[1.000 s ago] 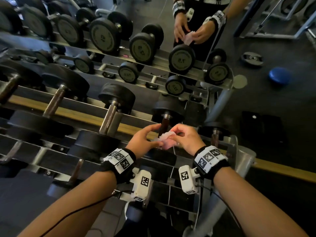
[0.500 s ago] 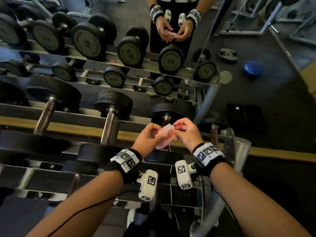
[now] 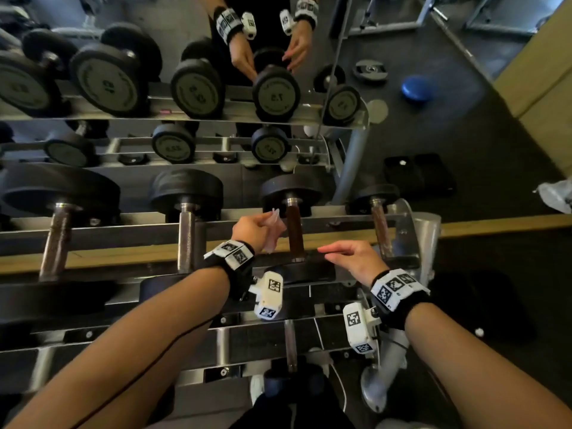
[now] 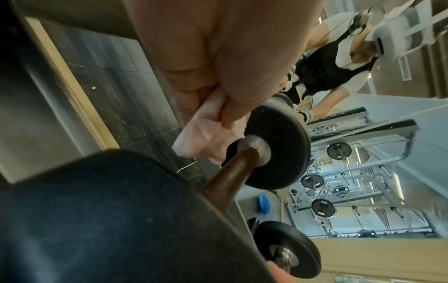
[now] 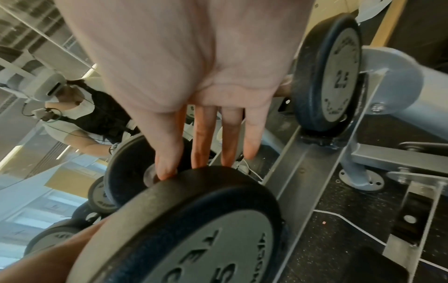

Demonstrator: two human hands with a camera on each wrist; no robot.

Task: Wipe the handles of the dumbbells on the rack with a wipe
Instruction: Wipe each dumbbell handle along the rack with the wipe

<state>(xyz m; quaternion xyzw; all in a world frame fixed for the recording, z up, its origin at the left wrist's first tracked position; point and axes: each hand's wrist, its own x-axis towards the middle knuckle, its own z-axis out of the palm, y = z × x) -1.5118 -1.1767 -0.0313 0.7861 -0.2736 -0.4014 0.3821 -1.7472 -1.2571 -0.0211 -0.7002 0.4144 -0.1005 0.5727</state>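
Note:
My left hand pinches a pale pink wipe just left of a dumbbell's brown handle on the rack's top rail. From the left wrist view the wipe hangs from my fingers close to that handle and apart from it. My right hand hovers with straight fingers over the near black head of the same dumbbell and holds nothing. Seen from the right wrist, its fingers reach past the near head.
Other dumbbells fill the rack: a steel-handled one to the left and a small one to the right. A mirror behind shows my reflection. A blue disc and a white bag lie on the dark floor at right.
My hands, which held the wipe together, have parted. The left hand keeps the wipe and moved left; the right let go and dropped over the dumbbell's near head.

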